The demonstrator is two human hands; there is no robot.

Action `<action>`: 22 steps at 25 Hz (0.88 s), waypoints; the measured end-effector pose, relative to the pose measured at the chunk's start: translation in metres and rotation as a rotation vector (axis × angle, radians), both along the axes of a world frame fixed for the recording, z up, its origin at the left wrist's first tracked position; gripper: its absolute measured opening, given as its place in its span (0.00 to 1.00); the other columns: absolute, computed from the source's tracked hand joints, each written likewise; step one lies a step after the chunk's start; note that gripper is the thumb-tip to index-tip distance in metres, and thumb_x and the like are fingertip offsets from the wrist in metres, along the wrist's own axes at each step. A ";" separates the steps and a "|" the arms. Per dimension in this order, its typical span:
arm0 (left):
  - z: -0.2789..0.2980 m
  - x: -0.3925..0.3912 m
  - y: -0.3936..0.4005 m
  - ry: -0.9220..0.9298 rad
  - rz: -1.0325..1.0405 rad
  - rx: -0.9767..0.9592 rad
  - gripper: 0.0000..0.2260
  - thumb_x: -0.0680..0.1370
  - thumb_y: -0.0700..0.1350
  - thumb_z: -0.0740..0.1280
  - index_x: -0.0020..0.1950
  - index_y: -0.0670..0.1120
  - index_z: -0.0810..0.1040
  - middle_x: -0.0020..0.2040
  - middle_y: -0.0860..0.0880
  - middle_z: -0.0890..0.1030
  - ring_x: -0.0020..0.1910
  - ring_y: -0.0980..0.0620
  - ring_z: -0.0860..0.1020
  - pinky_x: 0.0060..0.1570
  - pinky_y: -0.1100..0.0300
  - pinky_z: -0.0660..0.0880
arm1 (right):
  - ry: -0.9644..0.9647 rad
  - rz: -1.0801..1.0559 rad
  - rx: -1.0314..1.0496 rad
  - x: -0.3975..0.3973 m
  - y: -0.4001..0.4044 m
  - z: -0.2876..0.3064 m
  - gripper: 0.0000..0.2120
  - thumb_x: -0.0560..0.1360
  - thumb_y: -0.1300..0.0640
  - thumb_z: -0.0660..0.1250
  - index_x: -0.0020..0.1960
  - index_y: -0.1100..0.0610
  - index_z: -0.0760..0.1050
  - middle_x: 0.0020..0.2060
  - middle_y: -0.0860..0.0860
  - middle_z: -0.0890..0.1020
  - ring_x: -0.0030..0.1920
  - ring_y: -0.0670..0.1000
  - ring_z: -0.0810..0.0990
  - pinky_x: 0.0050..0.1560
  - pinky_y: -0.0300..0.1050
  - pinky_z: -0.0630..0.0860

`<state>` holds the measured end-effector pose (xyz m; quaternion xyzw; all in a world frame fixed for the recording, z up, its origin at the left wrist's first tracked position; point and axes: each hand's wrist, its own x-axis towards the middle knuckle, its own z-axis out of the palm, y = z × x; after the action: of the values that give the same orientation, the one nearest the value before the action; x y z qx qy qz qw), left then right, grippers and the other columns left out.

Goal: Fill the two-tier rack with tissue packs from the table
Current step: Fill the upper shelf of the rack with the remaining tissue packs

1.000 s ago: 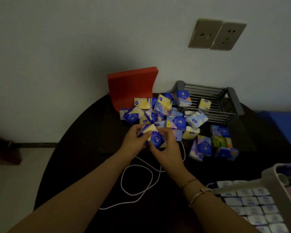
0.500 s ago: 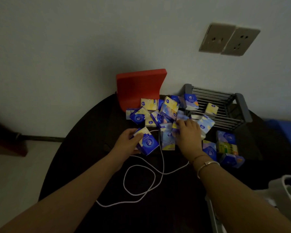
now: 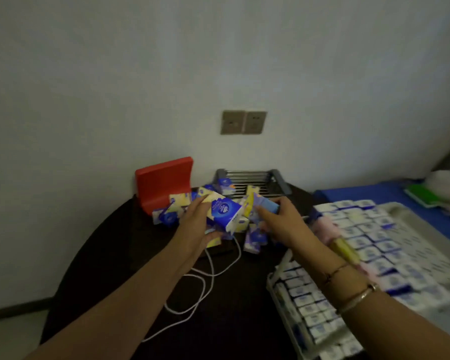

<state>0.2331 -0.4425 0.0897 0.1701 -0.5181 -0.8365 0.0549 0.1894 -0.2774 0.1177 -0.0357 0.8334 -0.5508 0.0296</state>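
Observation:
My left hand (image 3: 195, 227) grips a blue and yellow tissue pack (image 3: 222, 210), lifted above the loose pile of tissue packs (image 3: 166, 216) on the dark round table (image 3: 109, 253). My right hand (image 3: 278, 222) holds a second pack (image 3: 264, 205), blue with a yellow end, just right of the first. The two-tier rack (image 3: 278, 284) stands at the lower right. Both of its tiers hold rows of several white and blue packs (image 3: 374, 245). The picture is blurred by head motion.
A red stand (image 3: 164, 183) and a grey wire rack (image 3: 252, 178) sit against the wall behind the pile. A white cable (image 3: 205, 276) loops across the table under my arms. A blue surface (image 3: 390, 196) with a green item lies at the far right.
Both hands have lifted from the pile, each with a pack, and my right hand has picked one up. The view has swung right and up, so the filled rack now shows.

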 end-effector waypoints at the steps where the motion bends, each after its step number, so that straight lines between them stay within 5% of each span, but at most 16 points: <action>1: 0.012 0.003 0.016 0.035 -0.026 0.017 0.13 0.81 0.46 0.58 0.64 0.45 0.71 0.55 0.46 0.77 0.49 0.50 0.78 0.39 0.57 0.78 | -0.016 -0.053 -0.055 0.006 0.014 0.013 0.09 0.76 0.58 0.67 0.45 0.55 0.65 0.37 0.55 0.76 0.26 0.42 0.76 0.21 0.34 0.70; 8: 0.087 -0.010 0.114 0.250 -0.117 0.103 0.10 0.82 0.45 0.57 0.61 0.45 0.72 0.56 0.42 0.78 0.48 0.50 0.78 0.43 0.62 0.78 | -0.179 -0.030 -0.225 0.024 0.104 0.091 0.07 0.78 0.53 0.58 0.49 0.56 0.70 0.41 0.53 0.76 0.39 0.51 0.76 0.35 0.44 0.71; 12: 0.105 -0.030 0.184 0.266 -0.119 -0.015 0.13 0.83 0.47 0.54 0.64 0.43 0.69 0.56 0.42 0.79 0.50 0.48 0.78 0.56 0.55 0.75 | -0.129 -0.010 -0.277 0.002 0.158 0.101 0.34 0.69 0.34 0.64 0.66 0.56 0.66 0.50 0.54 0.79 0.43 0.49 0.77 0.34 0.42 0.68; 14: 0.105 -0.041 0.221 0.242 -0.133 -0.122 0.15 0.83 0.48 0.53 0.67 0.44 0.68 0.55 0.44 0.79 0.51 0.50 0.77 0.61 0.52 0.72 | -0.056 -0.033 -0.237 -0.007 0.187 0.098 0.40 0.67 0.36 0.69 0.69 0.57 0.61 0.54 0.54 0.79 0.42 0.46 0.77 0.32 0.37 0.69; 20: 0.094 -0.060 0.293 0.149 -0.229 -0.154 0.16 0.83 0.51 0.52 0.68 0.47 0.66 0.62 0.45 0.75 0.49 0.57 0.76 0.30 0.71 0.74 | -0.140 0.037 -0.315 -0.026 0.267 0.087 0.41 0.64 0.39 0.74 0.67 0.56 0.62 0.53 0.55 0.82 0.47 0.51 0.85 0.42 0.46 0.80; 22: 0.092 -0.068 0.303 0.150 -0.198 -0.006 0.17 0.83 0.48 0.54 0.69 0.42 0.66 0.63 0.42 0.75 0.50 0.53 0.78 0.37 0.69 0.77 | -0.191 0.051 -0.449 -0.030 0.280 0.084 0.26 0.72 0.44 0.68 0.63 0.58 0.66 0.50 0.58 0.82 0.46 0.55 0.85 0.46 0.50 0.81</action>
<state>0.1653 -0.1393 0.1819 0.0550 -0.5293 -0.8466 0.0114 0.1595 0.0029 0.2013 -0.0104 0.6822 -0.7222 0.1136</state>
